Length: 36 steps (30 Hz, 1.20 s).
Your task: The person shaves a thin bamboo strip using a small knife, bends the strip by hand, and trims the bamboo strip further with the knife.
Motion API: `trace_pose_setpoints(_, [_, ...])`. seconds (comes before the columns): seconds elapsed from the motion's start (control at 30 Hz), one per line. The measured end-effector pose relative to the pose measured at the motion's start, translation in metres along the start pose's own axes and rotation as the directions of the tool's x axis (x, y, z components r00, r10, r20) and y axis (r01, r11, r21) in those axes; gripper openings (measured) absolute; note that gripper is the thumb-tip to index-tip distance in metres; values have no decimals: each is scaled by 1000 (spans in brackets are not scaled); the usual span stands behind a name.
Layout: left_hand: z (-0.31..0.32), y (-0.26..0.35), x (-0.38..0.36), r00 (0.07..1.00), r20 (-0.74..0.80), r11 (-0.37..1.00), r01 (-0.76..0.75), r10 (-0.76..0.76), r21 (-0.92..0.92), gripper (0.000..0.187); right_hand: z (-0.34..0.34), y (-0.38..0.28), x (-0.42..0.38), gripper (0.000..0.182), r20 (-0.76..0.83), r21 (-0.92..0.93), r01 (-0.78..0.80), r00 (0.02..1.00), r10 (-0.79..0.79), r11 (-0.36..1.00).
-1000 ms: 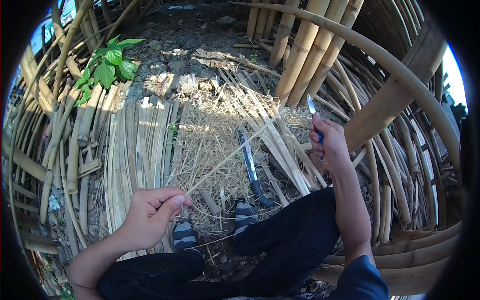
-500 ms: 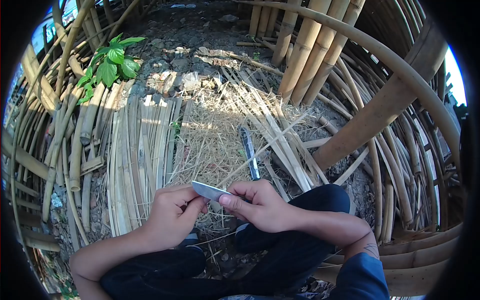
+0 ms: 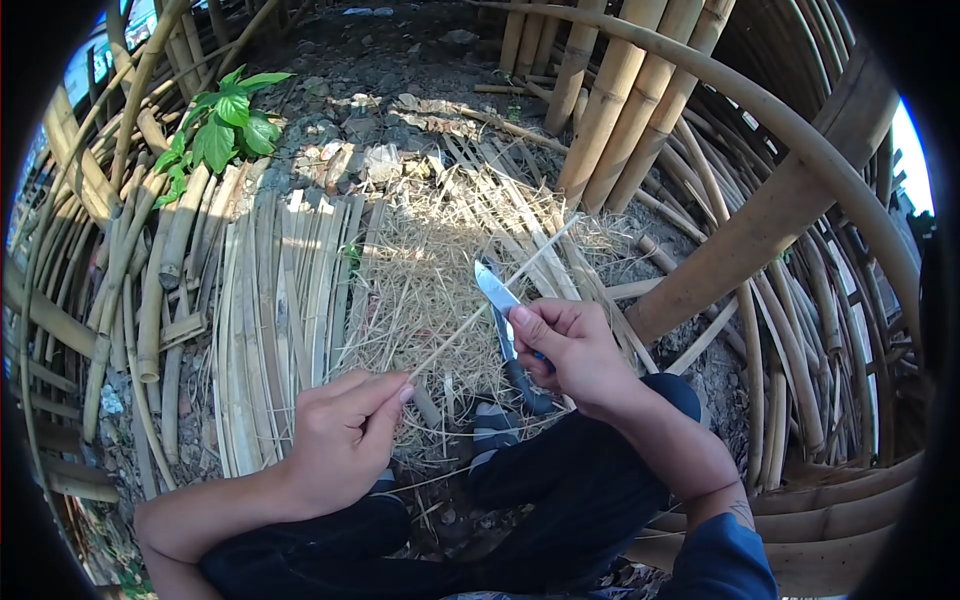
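Bamboo strip (image 3: 450, 341), thin and pale, slants from the left hand (image 3: 345, 435) up towards the far right, over a litter of shavings (image 3: 410, 290). The thumb and forefinger of the left hand pinch it at its near end. The fingers of the right hand (image 3: 580, 350) are curled closed around the handle of a small knife (image 3: 495, 290), the thumb laid by the base of the blade. Blade and strip cross in the view; whether they touch, I cannot tell.

For clean work here, the pinch wants to be firm and the strip taut and straight, so that it neither twists nor bows under the edge. A low blade angle and light, even pressure should take a fine curl; a steep one would likely dig in and snap so slender a piece. The stroke is best kept running away from the pinching fingers, and clear of the knees too. Turning the strip a little between passes would help keep its thickness even.

As for containers, I can make out none: the shavings lie loose on the ground, with split slats (image 3: 250, 330) side by side to their left. A larger knife (image 3: 525, 388) lies beyond the shoes, its dark handle towards the near side, partly hidden by the right hand.
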<state>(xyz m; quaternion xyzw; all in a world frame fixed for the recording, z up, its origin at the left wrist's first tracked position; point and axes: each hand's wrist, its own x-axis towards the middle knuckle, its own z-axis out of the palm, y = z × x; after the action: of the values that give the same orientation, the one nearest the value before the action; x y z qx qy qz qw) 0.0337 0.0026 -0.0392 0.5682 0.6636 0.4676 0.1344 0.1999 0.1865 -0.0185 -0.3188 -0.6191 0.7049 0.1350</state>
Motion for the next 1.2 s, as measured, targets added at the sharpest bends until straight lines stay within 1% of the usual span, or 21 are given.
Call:
trace_pose_setpoints(0.03, [2, -2, -1, 999, -20, 999, -35, 35, 21, 13, 1, 1, -1, 35, -3, -2, -2, 1000, 2, 1000])
trace_pose_setpoints(0.07, [3, -1, 0, 999, -21, 999, -36, 36, 16, 13, 4, 3, -3, 35, 37, -26, 4, 999, -3, 1000])
trace_pose_setpoints(0.1, [4, 0, 1, 998, -20, 997, -55, 56, 54, 13, 7, 5, -5, 35, 77, -49, 11, 997, -7, 999])
trace_pose_setpoints(0.13, [5, 1, 1, 997, -16, 993, -72, 74, 94, 13, 13, 8, -7, 35, 73, -50, 8, 997, -5, 999])
trace_pose_setpoints(0.2, [8, 7, 1, 993, -25, 990, -109, 112, 87, 13, 29, 13, -13, 36, 242, -139, 40, 970, -5, 989])
trace_pose_setpoints(0.23, [9, 9, 2, 988, -39, 986, -147, 150, 81, 13, 34, 12, -15, 36, 223, -171, 25, 975, 14, 985])
trace_pose_setpoints(0.37, [10, 10, 3, 987, -64, 988, -143, 147, 62, 13, 35, 12, -15, 36, 225, -156, 2, 974, 33, 988])
trace_pose_setpoints(0.43, [8, 12, 3, 986, -86, 986, -133, 142, 97, 13, 28, 8, -14, 34, 191, -164, 81, 980, -49, 983])
trace_pose_setpoints(0.47, [6, 10, 2, 986, -86, 987, -133, 141, 95, 13, 23, 5, -12, 33, 105, -63, 11, 994, -4, 998])
trace_pose_setpoints(0.53, [2, 6, 0, 989, -64, 982, -122, 132, 145, 18, 8, -2, -7, 33, 67, 36, -18, 998, 16, 999])
trace_pose_setpoints(0.57, [3, 7, 0, 989, -67, 983, -121, 132, 140, 18, 9, -3, -8, 33, 66, 31, -20, 998, 18, 999])
trace_pose_setpoints(0.67, [6, 9, 2, 982, -60, 970, -164, 177, 178, 19, 21, 1, -12, 35, 107, 17, -72, 992, 70, 997])
trace_pose_setpoints(0.73, [10, 11, 4, 977, -67, 972, -193, 203, 131, 14, 33, 12, -13, 36, 245, -104, 7, 969, 19, 995])
trace_pose_setpoints(0.77, [10, 11, 4, 977, -67, 972, -194, 204, 134, 14, 37, 11, -15, 37, 237, -117, 8, 971, 20, 993])
trace_pose_setpoints(0.83, [8, 11, 6, 972, -42, 962, -221, 230, 158, 22, 34, 7, -13, 36, 234, -122, 34, 972, -4, 992])
trace_pose_setpoints(0.9, [6, 12, 7, 968, -58, 956, -230, 244, 184, 21, 26, 2, -11, 35, 229, -129, 55, 973, -25, 990])
trace_pose_setpoints(0.97, [0, 13, 7, 963, -74, 947, -238, 259, 214, 21, 10, -5, -4, 34, 35, 70, -2, 999, 0, 998])
trace_pose_setpoints(1.0, [-5, 12, 6, 964, -77, 943, -231, 255, 239, 20, -4, -9, 2, 33, -48, 121, 21, 999, -15, 992])
trace_pose_setpoints(1.07, [-8, 12, 4, 964, -85, 941, -224, 253, 254, 20, -19, -16, 1, 35, -88, 155, -33, 995, 47, 987])
trace_pose_setpoints(1.13, [-6, 13, 5, 972, -62, 946, -206, 228, 251, 19, -4, -9, -6, 34, 13, 121, -6, 1000, 5, 993])
trace_pose_setpoints(1.2, [0, 18, 8, 969, -73, 950, -217, 238, 224, 18, 14, -1, -13, 35, 166, 37, -58, 985, 52, 998])
